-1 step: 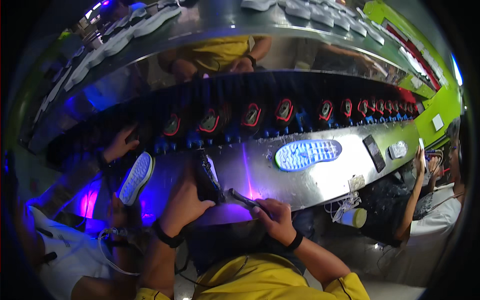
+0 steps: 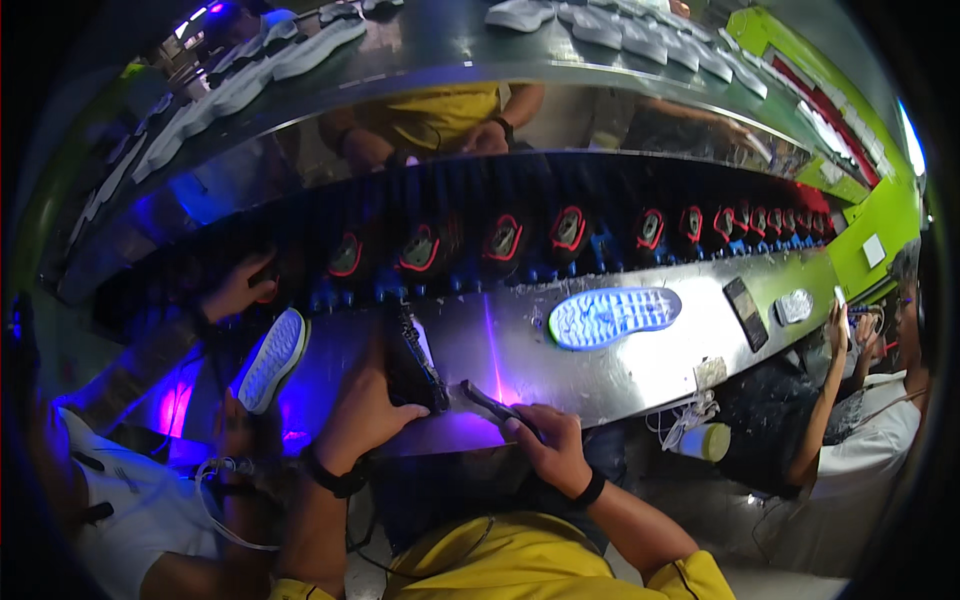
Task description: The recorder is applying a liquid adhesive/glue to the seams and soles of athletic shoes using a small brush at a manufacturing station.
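Here's the dark shoe [image 2: 422,372], over the near part of the metal surface [image 2: 460,325], the left hand [image 2: 372,412] closed around it, thumb at its near end! Just beside it, the right hand [image 2: 550,440] keeps its grip on a slim dark tool [image 2: 488,402]. Barely any change since the last view, so the work seems steady, mid-step. Farther right, a pale blue sole [image 2: 615,318] lies ribbed side up.
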`<action>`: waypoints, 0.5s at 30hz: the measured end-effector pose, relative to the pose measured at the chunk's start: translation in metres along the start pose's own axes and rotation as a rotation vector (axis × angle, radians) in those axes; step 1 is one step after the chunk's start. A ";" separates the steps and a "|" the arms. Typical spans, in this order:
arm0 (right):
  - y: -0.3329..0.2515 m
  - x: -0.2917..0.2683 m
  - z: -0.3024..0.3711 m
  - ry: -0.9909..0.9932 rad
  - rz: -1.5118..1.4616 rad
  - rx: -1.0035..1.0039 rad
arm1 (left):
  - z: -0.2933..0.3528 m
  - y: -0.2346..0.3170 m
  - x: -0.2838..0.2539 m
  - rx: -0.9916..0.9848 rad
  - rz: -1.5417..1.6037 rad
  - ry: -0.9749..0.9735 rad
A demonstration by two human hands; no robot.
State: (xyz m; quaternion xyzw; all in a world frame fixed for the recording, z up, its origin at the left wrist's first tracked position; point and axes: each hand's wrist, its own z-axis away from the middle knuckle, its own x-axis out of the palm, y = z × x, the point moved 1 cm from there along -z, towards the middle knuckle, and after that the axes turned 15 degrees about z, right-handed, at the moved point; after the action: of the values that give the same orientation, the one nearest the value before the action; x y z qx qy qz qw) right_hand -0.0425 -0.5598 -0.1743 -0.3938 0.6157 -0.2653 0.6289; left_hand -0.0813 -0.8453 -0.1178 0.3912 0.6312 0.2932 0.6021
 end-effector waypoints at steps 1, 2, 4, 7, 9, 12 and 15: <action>-0.003 -0.003 0.003 -0.032 -0.042 0.079 | -0.001 0.006 -0.008 -0.163 0.100 -0.075; -0.007 -0.008 0.004 -0.065 -0.084 0.158 | -0.001 0.006 -0.011 -0.153 0.138 -0.064; -0.018 -0.023 0.002 -0.105 -0.107 0.174 | 0.008 0.005 -0.010 -0.137 0.217 -0.050; -0.039 -0.045 -0.003 -0.079 -0.142 0.173 | 0.024 0.011 0.001 0.030 0.197 -0.094; -0.051 -0.056 -0.012 -0.054 -0.089 0.143 | 0.039 0.016 0.008 0.028 0.221 -0.171; -0.056 -0.069 -0.022 -0.005 -0.025 0.026 | 0.051 0.031 0.014 -0.026 0.349 -0.302; -0.060 -0.081 -0.025 -0.034 0.027 -0.027 | 0.054 0.043 0.018 -0.056 0.435 -0.360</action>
State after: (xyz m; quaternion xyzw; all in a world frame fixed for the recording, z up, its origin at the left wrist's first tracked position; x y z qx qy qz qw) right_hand -0.0663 -0.5308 -0.0775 -0.3983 0.6137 -0.2420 0.6373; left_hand -0.0209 -0.8131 -0.0966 0.5466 0.4070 0.3584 0.6380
